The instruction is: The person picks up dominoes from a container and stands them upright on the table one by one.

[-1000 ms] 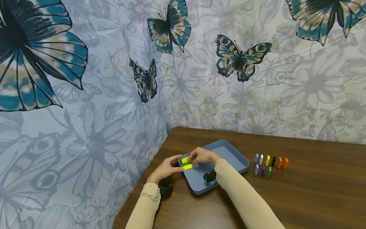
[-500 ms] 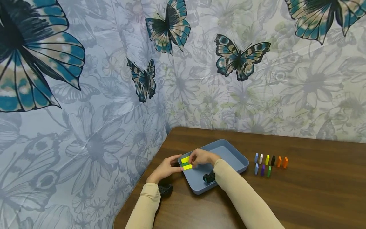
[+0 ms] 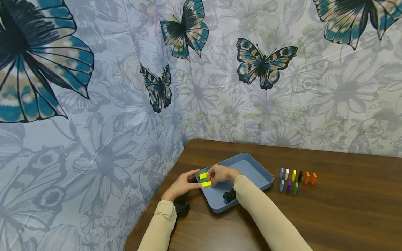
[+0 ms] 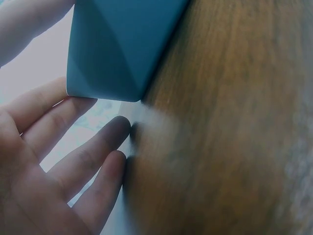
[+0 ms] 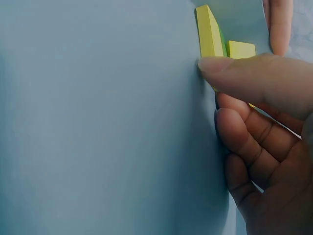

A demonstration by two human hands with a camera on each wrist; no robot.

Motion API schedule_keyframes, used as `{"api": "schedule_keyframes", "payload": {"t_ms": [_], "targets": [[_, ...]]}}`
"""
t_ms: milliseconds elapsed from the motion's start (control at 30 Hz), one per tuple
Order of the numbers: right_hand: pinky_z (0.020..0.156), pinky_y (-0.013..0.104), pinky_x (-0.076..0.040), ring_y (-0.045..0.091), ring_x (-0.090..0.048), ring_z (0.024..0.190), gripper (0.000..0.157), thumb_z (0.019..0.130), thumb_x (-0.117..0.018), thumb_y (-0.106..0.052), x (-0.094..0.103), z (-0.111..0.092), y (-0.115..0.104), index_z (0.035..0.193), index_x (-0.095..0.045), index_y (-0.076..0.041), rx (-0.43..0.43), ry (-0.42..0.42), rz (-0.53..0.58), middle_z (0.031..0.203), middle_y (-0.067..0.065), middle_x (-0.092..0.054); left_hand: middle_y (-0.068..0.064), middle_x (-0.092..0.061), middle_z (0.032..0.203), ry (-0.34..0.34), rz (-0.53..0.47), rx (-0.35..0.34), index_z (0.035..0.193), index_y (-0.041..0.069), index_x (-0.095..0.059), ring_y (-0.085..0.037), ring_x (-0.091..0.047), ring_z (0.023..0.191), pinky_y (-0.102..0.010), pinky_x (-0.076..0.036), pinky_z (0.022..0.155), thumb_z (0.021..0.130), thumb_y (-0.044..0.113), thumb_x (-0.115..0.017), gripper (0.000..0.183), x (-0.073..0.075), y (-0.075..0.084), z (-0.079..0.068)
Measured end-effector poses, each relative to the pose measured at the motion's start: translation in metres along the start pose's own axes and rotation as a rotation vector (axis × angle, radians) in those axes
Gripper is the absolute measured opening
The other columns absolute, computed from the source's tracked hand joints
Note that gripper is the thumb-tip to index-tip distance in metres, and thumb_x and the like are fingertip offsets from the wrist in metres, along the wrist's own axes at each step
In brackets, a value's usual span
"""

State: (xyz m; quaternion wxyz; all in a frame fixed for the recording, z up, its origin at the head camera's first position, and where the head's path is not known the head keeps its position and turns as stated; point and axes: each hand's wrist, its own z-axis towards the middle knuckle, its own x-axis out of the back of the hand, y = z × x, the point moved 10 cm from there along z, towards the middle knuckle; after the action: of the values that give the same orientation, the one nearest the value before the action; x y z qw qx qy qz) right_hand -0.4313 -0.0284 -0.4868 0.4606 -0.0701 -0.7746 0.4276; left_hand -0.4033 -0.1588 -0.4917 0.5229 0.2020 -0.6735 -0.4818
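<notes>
Two yellow blocks, a nearer one (image 3: 206,184) and a farther one (image 3: 203,175), lie in the left corner of a blue-grey tray (image 3: 216,201), with a green block (image 3: 204,180) between them. My right hand (image 3: 220,173) pinches the nearer yellow block; the right wrist view shows the thumb against its end (image 5: 209,32), while the index fingertip is mostly hidden. My left hand (image 3: 182,185) spreads around the tray's left corner. Its long fingers (image 4: 90,159) stay outside the tray wall (image 4: 117,54), nearly straight, and its thumb reaches the nearer yellow block's left end.
To the right of the tray, several coloured blocks stand upright in two rows, among them a black one (image 3: 300,176) and a purple one (image 3: 289,187). The brown table (image 3: 345,198) meets the patterned wall behind and ends on the left beside my left arm.
The right hand has shifted very slightly toward me, and the nearer yellow block has moved a little the same way. My left hand stays at the tray corner.
</notes>
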Motion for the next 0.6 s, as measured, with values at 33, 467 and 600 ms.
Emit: {"api": "schedule_keyframes", "payload": {"t_ms": [33,467,600], "targets": [[0.070,0.024,-0.044,0.013,-0.051,0.076,0.015,0.080,-0.080,0.002,0.000,0.001,0.001,0.087,-0.070,-0.006,0.002,-0.005,-0.004,0.082,0.000,-0.061,-0.016,-0.048,0.152,0.001,-0.002,0.000,0.151,0.012,-0.045,-0.040,-0.049,0.137,-0.054,-0.046,0.106,0.089,0.033,-0.076,0.072,0.000,0.000,0.000],[0.069,0.025,-0.043,0.013,-0.050,0.075,0.013,0.081,-0.080,-0.002,0.008,0.001,0.006,0.086,-0.070,-0.009,0.006,-0.019,-0.071,0.082,-0.001,-0.060,-0.015,-0.047,0.153,0.016,0.004,0.010,0.152,0.014,-0.044,-0.040,-0.048,0.137,-0.054,-0.048,0.105,0.090,0.033,-0.076,0.072,-0.006,0.002,0.008],[0.068,0.024,-0.043,0.013,-0.051,0.074,0.012,0.082,-0.080,-0.003,0.009,0.001,0.010,0.086,-0.070,-0.008,0.003,-0.026,-0.067,0.082,-0.001,-0.063,-0.015,-0.046,0.154,0.019,0.010,0.009,0.152,0.013,-0.044,-0.041,-0.048,0.137,-0.053,-0.048,0.104,0.091,0.032,-0.075,0.072,-0.008,0.002,0.011]]}}
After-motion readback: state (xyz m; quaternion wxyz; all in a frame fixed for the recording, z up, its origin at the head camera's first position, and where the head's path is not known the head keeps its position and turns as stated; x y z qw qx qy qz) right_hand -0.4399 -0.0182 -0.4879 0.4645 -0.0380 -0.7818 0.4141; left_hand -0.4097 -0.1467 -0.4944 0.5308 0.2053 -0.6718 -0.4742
